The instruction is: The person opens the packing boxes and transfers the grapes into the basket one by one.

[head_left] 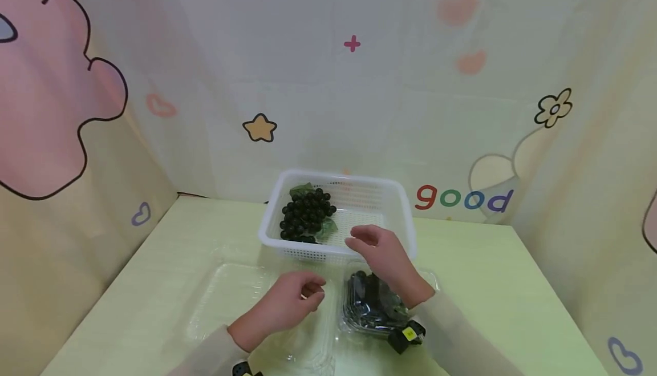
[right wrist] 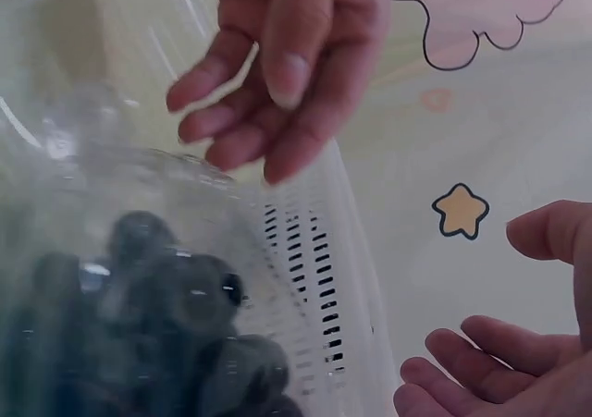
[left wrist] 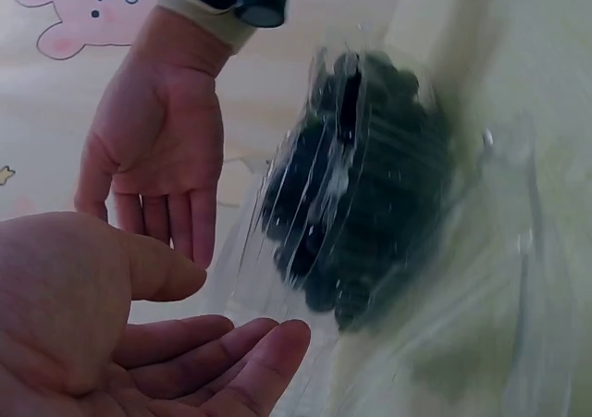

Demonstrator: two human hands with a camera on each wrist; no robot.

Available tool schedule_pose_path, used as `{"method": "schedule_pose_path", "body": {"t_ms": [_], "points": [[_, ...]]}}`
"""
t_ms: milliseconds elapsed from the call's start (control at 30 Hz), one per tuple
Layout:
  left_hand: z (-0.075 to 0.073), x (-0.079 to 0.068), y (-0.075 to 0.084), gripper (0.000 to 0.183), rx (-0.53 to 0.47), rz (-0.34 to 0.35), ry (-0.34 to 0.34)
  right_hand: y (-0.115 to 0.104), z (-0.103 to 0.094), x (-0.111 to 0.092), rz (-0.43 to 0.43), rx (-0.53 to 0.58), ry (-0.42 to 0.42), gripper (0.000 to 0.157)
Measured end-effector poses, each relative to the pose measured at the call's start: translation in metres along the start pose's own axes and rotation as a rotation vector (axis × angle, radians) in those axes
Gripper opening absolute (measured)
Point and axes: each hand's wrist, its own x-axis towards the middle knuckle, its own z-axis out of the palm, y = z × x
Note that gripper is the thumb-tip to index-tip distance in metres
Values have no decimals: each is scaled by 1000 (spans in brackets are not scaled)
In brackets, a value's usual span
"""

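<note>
My right hand (head_left: pixel 385 256) hovers above a clear plastic clamshell box (head_left: pixel 354 324) with dark grapes (left wrist: pixel 398 186) inside. Its fingers are relaxed and hold nothing. To the left, my left hand (head_left: pixel 287 302) hangs over an empty clear plastic container (head_left: pixel 215 302), fingers loosely bent with nothing between them. Both palms face each other in the left wrist view. Behind the hands stands a white plastic basket (head_left: pixel 405 210) holding a bunch of dark grapes (head_left: pixel 305 213) with green leaves on its left side. Part of the box is hidden by my right forearm.
The pale green table (head_left: pixel 477 284) ends at a printed curtain (head_left: pixel 328 108) behind the basket, with more curtain at both sides. The two clear containers lie side by side in front of the basket.
</note>
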Motion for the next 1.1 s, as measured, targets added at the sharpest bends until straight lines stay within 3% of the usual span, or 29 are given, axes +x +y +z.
{"method": "schedule_pose_path", "body": {"t_ms": [233,433,600,733,900,1100], "points": [[23,7,-2,29,-329,-142,-59,16,1,-40,-85,-140,12,39],[27,10,-4,28,-497,-234,-118,35,-1,-62,-231,-406,28,37],[31,13,-9,25,-535,-257,-118,40,0,-75,-238,-571,3,51],[34,14,-12,23,-522,-247,-103,46,1,-79,-298,-693,14,67],[36,16,-15,20,-504,-215,-95,52,1,-79,-365,-744,10,75],[36,20,-17,16,-452,-174,-69,57,0,-78,-445,-797,10,73]]}}
